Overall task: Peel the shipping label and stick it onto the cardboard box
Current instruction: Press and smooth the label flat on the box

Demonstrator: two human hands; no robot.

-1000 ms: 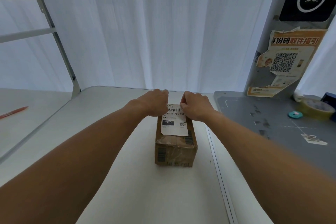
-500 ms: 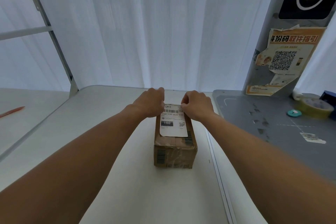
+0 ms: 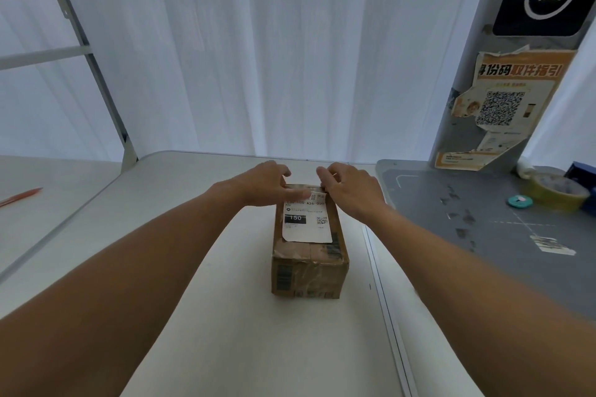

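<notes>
Cardboard box [image 3: 308, 263] stood on the white table [image 3: 245, 332], long axis running away from the person, and it serves as the landmark here. In the head view, the only one, the shipping label [image 3: 306, 222] lay flat on the box's top face, covering the far and middle part and leaving a bare strip of taped cardboard at the near end. Its near edge sat flush, with no corner visibly lifted.

The left hand [image 3: 267, 184] rested over the box's far left corner, fingers loosely spread and stretched across the label's far edge, holding nothing. The right hand [image 3: 350, 188] sat over the far right corner, also open, its fingertips [image 3: 324, 176] at the label's far edge; whether they pinched a bit of it or only pressed cannot be told.

The step in hand looked like smoothing the label down after placing it, so the task seemed almost done. The next move would likely call for sweeping the fingers from the far edge toward the near one, pressing out bubbles and sealing the corners.

Right of the box, on a grey mat [image 3: 483, 235], lay a roll of tape [image 3: 556, 192].
</notes>
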